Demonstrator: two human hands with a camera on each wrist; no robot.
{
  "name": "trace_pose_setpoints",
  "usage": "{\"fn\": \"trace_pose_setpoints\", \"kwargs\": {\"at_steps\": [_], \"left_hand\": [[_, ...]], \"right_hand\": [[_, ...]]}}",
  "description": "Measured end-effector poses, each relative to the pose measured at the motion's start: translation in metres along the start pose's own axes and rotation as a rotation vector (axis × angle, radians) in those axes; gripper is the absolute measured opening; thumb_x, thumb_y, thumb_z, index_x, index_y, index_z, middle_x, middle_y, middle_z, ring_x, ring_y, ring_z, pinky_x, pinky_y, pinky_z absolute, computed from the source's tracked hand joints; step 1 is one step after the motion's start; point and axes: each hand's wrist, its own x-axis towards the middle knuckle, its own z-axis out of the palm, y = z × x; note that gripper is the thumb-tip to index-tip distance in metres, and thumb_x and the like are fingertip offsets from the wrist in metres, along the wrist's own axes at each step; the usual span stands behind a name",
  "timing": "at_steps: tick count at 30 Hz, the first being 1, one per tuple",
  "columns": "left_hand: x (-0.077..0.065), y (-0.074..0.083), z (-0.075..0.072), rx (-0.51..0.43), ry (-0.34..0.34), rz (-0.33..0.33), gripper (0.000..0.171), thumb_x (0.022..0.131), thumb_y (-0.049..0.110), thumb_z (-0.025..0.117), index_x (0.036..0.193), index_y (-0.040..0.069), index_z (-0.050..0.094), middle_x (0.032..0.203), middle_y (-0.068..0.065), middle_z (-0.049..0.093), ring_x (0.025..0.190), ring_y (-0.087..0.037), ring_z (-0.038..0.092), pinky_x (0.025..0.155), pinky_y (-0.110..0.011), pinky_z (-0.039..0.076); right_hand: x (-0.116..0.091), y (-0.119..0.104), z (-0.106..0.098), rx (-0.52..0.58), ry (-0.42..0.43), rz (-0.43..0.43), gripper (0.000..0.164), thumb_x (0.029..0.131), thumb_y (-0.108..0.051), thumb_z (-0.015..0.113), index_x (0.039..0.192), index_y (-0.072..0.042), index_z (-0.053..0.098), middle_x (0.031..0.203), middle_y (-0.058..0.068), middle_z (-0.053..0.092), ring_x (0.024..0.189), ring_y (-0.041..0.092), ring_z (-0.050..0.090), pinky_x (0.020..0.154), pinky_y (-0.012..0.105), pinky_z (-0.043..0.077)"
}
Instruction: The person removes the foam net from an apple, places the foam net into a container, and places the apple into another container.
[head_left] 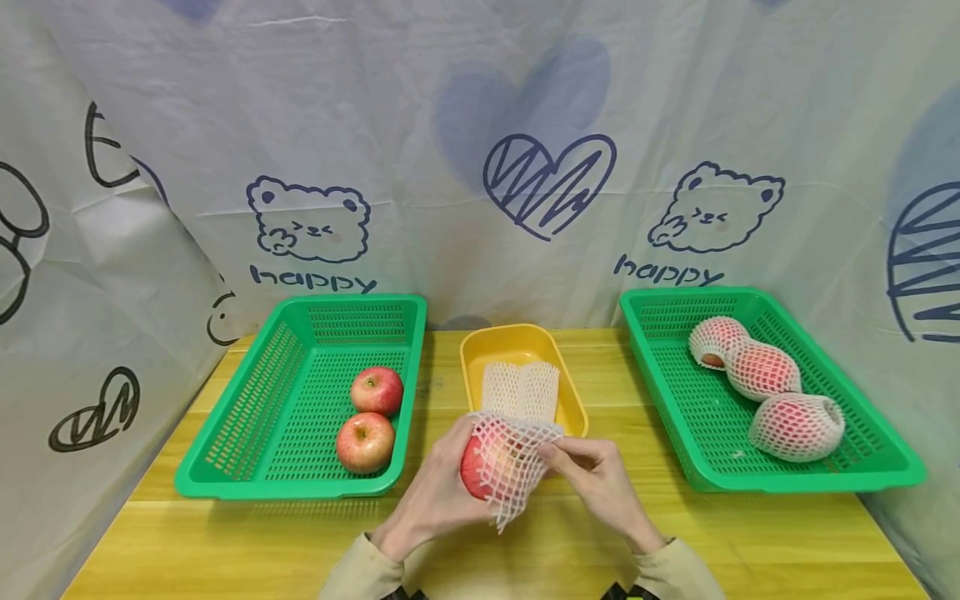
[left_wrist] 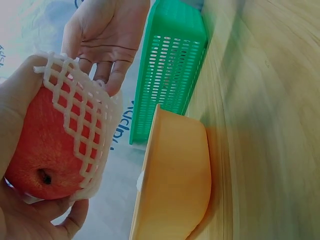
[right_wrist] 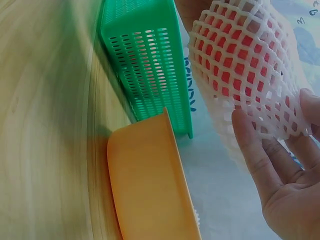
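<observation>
A red apple (head_left: 472, 468) is partly covered by a white foam net sleeve (head_left: 517, 467), held over the table's front middle. My left hand (head_left: 438, 492) grips the apple from its left side; in the left wrist view the bare end of the apple (left_wrist: 45, 145) shows a dark hollow. On the other side my right hand (head_left: 600, 483) pinches the net's edge between thumb and fingers. Seen from the right wrist, the foam mesh (right_wrist: 245, 60) stretches over the red skin, with the right fingers (right_wrist: 255, 155) at its loose end.
Behind the hands stands a yellow tray (head_left: 472, 346) holding flat foam net sleeves (head_left: 519, 387). A green basket (head_left: 225, 417) on the left contains two bare apples (head_left: 366, 442). The green basket (head_left: 675, 433) on the right contains three apples in nets (head_left: 763, 369). A printed cloth hangs behind.
</observation>
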Motion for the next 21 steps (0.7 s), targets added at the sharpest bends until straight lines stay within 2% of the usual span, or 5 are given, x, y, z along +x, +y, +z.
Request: {"fn": "trace_pose_setpoints", "kwargs": {"at_steps": [3, 9, 16, 21], "left_hand": [[0.0004, 0.0003, 0.0000, 0.009, 0.019, -0.007, 0.088, 0.058, 0.020, 0.091, 0.136, 0.008, 0.052, 0.126, -0.005, 0.062, 0.111, -0.015, 0.063, 0.097, -0.032, 0.057], [0.0008, 0.0010, 0.0005, -0.005, 0.032, -0.028, 0.086, 0.060, 0.023, 0.093, 0.134, 0.010, 0.051, 0.125, -0.005, 0.064, 0.108, -0.014, 0.065, 0.093, -0.031, 0.058], [0.0017, 0.0012, 0.0005, -0.043, 0.026, -0.032, 0.083, 0.063, 0.024, 0.093, 0.134, 0.013, 0.051, 0.123, -0.003, 0.066, 0.106, -0.012, 0.065, 0.091, -0.030, 0.058], [-0.0004, 0.0009, -0.0005, -0.053, 0.047, -0.050, 0.086, 0.061, 0.020, 0.092, 0.135, 0.010, 0.049, 0.125, -0.005, 0.066, 0.107, -0.014, 0.065, 0.091, -0.031, 0.058]], "right_hand": [[0.0001, 0.0002, -0.0013, -0.029, 0.026, -0.052, 0.018, 0.098, 0.003, 0.057, 0.102, 0.014, 0.071, 0.091, 0.019, 0.076, 0.080, 0.003, 0.070, 0.069, 0.028, 0.061], [0.0003, -0.0001, -0.0025, -0.016, 0.076, -0.095, 0.016, 0.096, 0.006, 0.058, 0.101, 0.013, 0.071, 0.091, -0.008, 0.077, 0.077, 0.001, 0.068, 0.066, 0.023, 0.058], [0.0002, -0.0005, -0.0029, 0.012, 0.118, -0.146, 0.014, 0.095, 0.010, 0.058, 0.101, 0.015, 0.069, 0.094, -0.014, 0.075, 0.078, 0.000, 0.069, 0.066, 0.020, 0.057], [0.0000, -0.0011, -0.0056, -0.017, 0.145, -0.131, 0.013, 0.094, 0.010, 0.058, 0.100, 0.016, 0.068, 0.092, -0.017, 0.074, 0.076, -0.001, 0.067, 0.064, 0.018, 0.056]]}}
